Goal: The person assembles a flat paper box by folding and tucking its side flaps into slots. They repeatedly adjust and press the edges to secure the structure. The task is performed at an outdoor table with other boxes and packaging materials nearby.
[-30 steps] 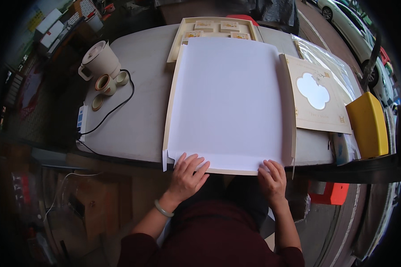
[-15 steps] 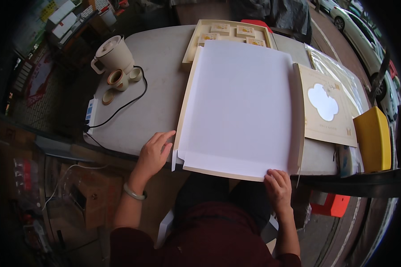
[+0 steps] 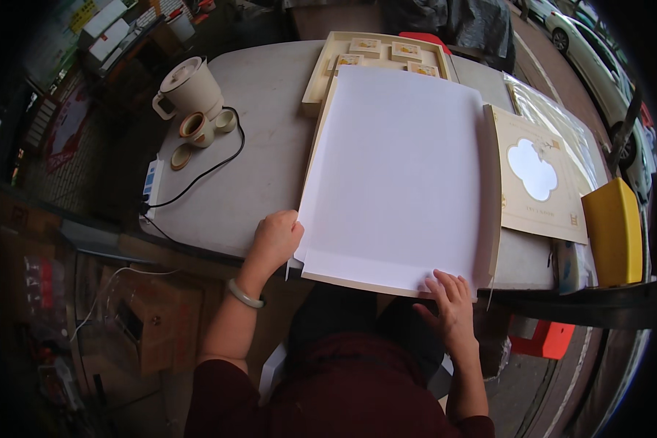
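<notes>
At the near edge of the table, large white-faced card blank lies flat, sides folded up. Left hand curled at its left flap; can't tell if pinching. Right hand loose, thumb spread, fingers over near flap by right corner. Probably light, bendy, smooth, easily creased or smudged; best gripped at the folded edges, both sides.
</notes>
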`<state>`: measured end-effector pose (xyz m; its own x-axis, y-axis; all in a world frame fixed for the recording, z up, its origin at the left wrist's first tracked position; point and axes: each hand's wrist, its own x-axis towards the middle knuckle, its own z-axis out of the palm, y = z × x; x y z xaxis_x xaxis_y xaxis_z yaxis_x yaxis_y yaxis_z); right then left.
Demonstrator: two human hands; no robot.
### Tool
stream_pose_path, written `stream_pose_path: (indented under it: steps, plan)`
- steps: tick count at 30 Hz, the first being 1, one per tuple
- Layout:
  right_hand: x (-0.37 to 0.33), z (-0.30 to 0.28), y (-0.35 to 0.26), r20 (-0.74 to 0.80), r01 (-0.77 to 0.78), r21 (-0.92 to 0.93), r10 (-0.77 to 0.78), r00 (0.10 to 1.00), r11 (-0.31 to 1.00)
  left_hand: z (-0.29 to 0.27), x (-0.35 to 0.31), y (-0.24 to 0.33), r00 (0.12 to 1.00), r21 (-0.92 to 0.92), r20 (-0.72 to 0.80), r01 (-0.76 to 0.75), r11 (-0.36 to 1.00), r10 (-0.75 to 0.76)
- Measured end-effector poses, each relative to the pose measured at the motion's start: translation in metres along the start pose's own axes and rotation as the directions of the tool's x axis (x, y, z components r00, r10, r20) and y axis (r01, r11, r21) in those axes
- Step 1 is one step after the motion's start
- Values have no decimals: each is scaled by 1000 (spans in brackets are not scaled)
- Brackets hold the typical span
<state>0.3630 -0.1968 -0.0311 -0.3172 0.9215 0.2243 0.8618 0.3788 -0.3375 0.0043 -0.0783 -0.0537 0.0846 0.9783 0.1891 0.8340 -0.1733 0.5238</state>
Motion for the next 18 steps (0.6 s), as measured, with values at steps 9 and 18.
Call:
stream_pose_path:
  steps: [9, 18]
  plan:
    - [99, 68, -100, -53, 355, 481, -377, 925, 802, -18, 12, 13, 958, -100, 245, 177, 979, -148]
    - [117, 99, -115, -88, 366, 397, -363, 928, 842, -4, 8, -6, 963, -297, 264, 143, 944, -63]
